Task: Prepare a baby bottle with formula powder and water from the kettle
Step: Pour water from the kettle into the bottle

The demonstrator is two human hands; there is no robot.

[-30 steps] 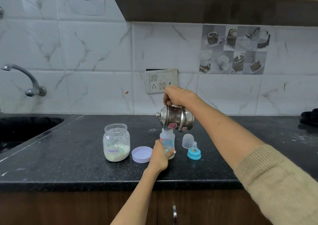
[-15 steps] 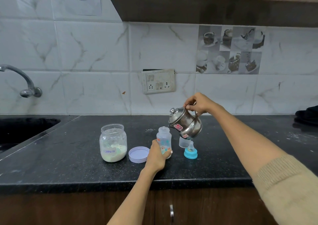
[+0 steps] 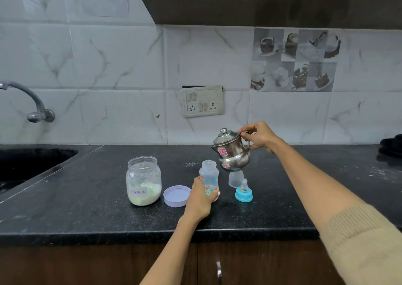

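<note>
A clear baby bottle (image 3: 208,174) with printed figures stands open on the black counter (image 3: 87,197). My left hand (image 3: 199,199) grips its lower half. My right hand (image 3: 260,135) holds a small steel kettle (image 3: 231,154) by its handle, nearly upright, in the air just right of the bottle's mouth. An open glass jar of formula powder (image 3: 143,181) stands to the left, its lilac lid (image 3: 176,196) lying beside it. The blue teat ring (image 3: 244,193) and clear cap (image 3: 235,179) sit right of the bottle.
A dark sink (image 3: 26,165) with a steel tap (image 3: 32,104) lies at far left. A switch socket (image 3: 202,100) is on the tiled wall. A dark object (image 3: 391,145) sits at the counter's far right. Cabinet doors hang below the counter edge.
My right hand has swung the kettle from tipped over the bottle's mouth back toward upright and to the right. My left hand has kept hold of the bottle.
</note>
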